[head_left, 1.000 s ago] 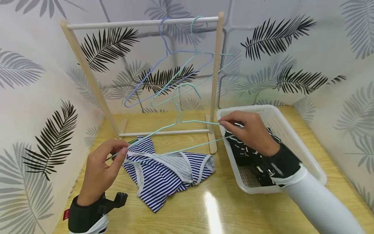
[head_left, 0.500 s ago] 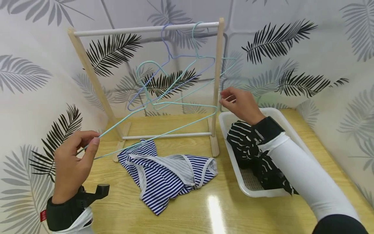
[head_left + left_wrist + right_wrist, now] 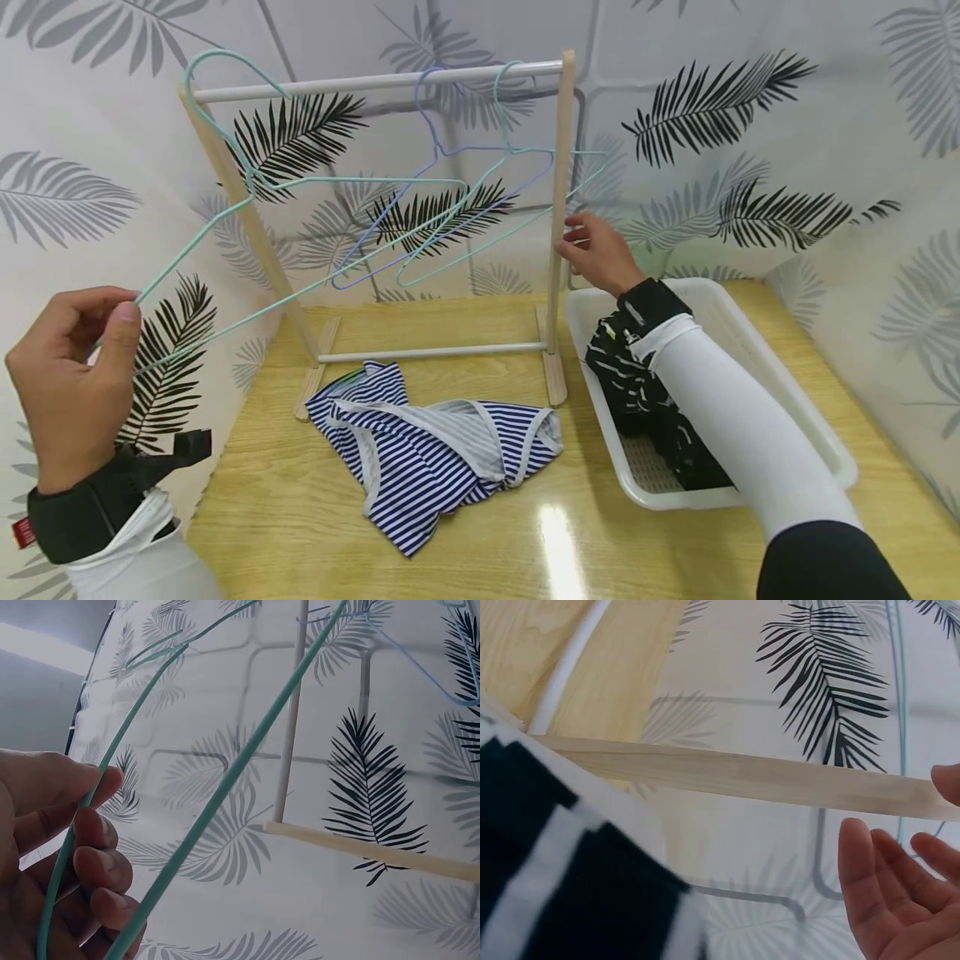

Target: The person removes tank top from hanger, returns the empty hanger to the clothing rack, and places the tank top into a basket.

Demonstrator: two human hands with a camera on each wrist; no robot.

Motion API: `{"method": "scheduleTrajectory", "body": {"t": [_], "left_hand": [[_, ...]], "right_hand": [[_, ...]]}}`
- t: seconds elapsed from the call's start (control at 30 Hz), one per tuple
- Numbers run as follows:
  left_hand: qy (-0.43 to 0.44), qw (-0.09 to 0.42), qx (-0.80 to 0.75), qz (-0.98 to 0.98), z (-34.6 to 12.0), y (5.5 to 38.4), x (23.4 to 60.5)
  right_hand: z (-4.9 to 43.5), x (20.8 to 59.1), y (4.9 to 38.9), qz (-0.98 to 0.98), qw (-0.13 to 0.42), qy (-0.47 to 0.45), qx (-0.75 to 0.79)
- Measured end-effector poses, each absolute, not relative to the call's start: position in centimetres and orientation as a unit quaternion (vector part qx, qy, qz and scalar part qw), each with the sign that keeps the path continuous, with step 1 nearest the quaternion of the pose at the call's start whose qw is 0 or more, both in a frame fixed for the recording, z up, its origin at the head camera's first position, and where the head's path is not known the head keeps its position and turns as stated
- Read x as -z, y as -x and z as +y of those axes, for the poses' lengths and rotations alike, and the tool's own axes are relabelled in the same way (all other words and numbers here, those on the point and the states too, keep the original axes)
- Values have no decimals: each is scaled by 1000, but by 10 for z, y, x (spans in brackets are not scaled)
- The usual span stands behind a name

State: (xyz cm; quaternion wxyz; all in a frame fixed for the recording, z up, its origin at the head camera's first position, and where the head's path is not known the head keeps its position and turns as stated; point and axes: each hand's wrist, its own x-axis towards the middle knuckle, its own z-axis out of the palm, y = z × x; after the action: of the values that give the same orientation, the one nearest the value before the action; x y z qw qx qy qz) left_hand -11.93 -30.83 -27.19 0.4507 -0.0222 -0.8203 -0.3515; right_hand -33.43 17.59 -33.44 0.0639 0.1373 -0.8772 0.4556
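Note:
My left hand (image 3: 75, 375) pinches one sloping arm of a teal wire hanger (image 3: 251, 185) between thumb and fingers. In the left wrist view, the hanger's bottom bar (image 3: 225, 784) crosses in front. Its hook overlaps the left end of the rack's white rail (image 3: 315, 85) in the head view; I cannot tell whether they touch. My right hand (image 3: 600, 252) is beside the rack's right wooden post (image 3: 562, 167), fingers loosely bent and holding nothing. The right wrist view has the post (image 3: 742, 772) between thumb and fingers; contact is unclear.
A lavender hanger (image 3: 437, 148) and another teal hanger (image 3: 507, 151) hang toward the rail's right end. A navy-and-white striped garment (image 3: 420, 458) lies on the wooden table (image 3: 300, 533). At right stands a white basket (image 3: 797, 387) holding black patterned clothing (image 3: 637, 392).
My right hand has let go of the hanger and moved up to the rack's right post. My left hand has carried the hanger left and up, its hook rising to rail height in view.

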Motion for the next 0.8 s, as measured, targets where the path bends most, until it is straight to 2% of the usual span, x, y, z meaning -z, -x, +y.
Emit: {"method": "scheduleTrajectory", "body": {"t": [0.4, 0.57, 0.8], "left_hand": [[-45, 467, 314, -825, -340, 124, 263], [-52, 465, 314, -826, -351, 135, 261], [-91, 454, 339, -819, -340, 165, 251]], "right_hand": [[179, 351, 338, -879, 89, -145, -445], [177, 351, 340, -881, 111, -167, -428], [175, 350, 341, -885, 130, -184, -406]]}}
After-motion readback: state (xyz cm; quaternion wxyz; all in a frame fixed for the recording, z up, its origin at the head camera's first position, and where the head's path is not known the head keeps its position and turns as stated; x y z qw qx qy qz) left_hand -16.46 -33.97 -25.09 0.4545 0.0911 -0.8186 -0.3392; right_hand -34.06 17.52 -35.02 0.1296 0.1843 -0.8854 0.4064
